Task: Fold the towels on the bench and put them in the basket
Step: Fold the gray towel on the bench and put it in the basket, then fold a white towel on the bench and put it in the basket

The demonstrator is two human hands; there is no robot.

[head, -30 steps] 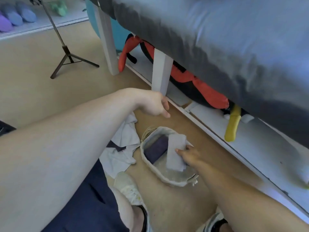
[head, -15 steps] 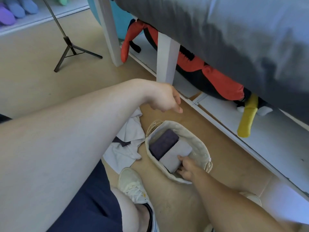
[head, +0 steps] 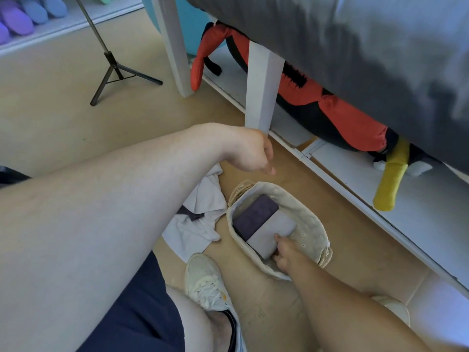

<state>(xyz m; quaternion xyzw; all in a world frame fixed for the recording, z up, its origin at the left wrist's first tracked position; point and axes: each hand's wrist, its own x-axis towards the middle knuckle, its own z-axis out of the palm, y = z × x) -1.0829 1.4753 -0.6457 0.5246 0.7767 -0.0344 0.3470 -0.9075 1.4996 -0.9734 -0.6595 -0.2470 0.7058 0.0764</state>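
A beige fabric basket (head: 313,226) stands on the floor in front of me. Inside it lie a folded dark purple towel (head: 256,216) and, overlapping its near side, a folded grey towel (head: 275,231). My right hand (head: 284,252) reaches into the basket and pinches the grey towel's near corner, thumb on top. My left hand (head: 251,153) hangs in the air above and to the left of the basket, fingers loosely curled, holding nothing. A crumpled white cloth (head: 200,219) lies on the floor left of the basket.
The bench with white legs (head: 261,87) and a grey cover (head: 355,47) rises behind the basket. A red and black plush toy (head: 342,118) lies under it on a white ledge. A tripod (head: 114,69) stands at the far left. My white shoe (head: 205,283) sits beside the basket.
The grey towel went from upright at the basket's rim to lying flat inside beside the dark towel, my right hand going down with it. My left hand stays hovering.
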